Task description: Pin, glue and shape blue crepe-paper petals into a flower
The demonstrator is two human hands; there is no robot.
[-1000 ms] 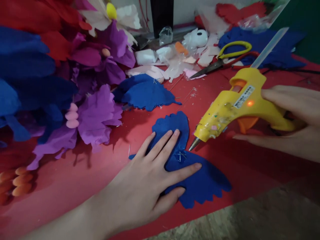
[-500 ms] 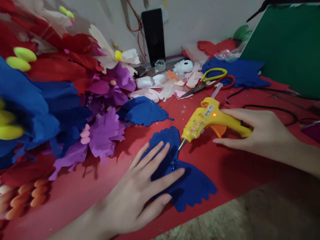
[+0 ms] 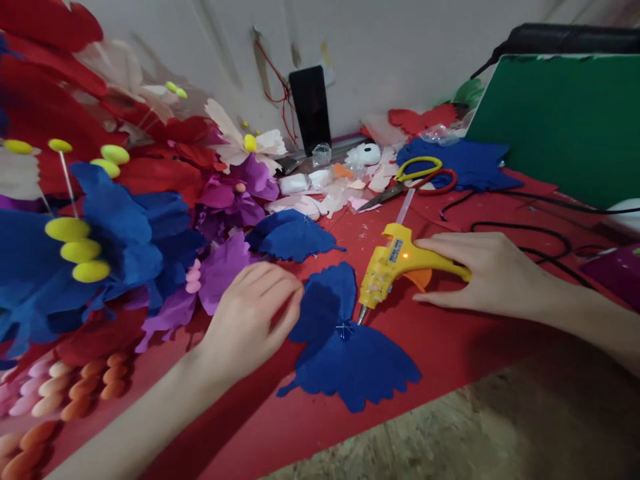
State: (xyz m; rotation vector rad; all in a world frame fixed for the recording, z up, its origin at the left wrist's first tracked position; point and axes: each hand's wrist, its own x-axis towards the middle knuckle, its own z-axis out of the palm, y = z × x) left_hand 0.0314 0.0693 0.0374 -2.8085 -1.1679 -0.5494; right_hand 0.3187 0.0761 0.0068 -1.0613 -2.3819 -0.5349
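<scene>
A blue fabric butterfly (image 3: 365,363) with scalloped edges lies flat on the red tabletop, a small patch of clear, shiny glue (image 3: 344,331) at its middle. My right hand (image 3: 493,273) is wrapped around the handle of a yellow hot glue gun (image 3: 393,267), whose light glows orange. The gun's metal nozzle points down just right of the glue patch. By the butterfly's left wing, my left hand (image 3: 255,313) is closed with curled fingers; whatever they pinch, if anything, is hidden. Behind it rests another blue butterfly (image 3: 295,235), its wings folded over each other.
Crowded red, blue, purple and white fabric butterflies (image 3: 140,227) fill the left side. Orange and pink beads (image 3: 83,390) lie at front left. Scissors (image 3: 400,187), scraps and stacked blue cutouts (image 3: 450,160) sit behind the gun. A black cord (image 3: 530,230) trails right; a green board (image 3: 565,127) stands there.
My left hand has lifted off the butterfly, moved left and curled its fingers. The glue gun has shifted slightly, its nozzle now lower by the glue patch. The view has tilted up a little.
</scene>
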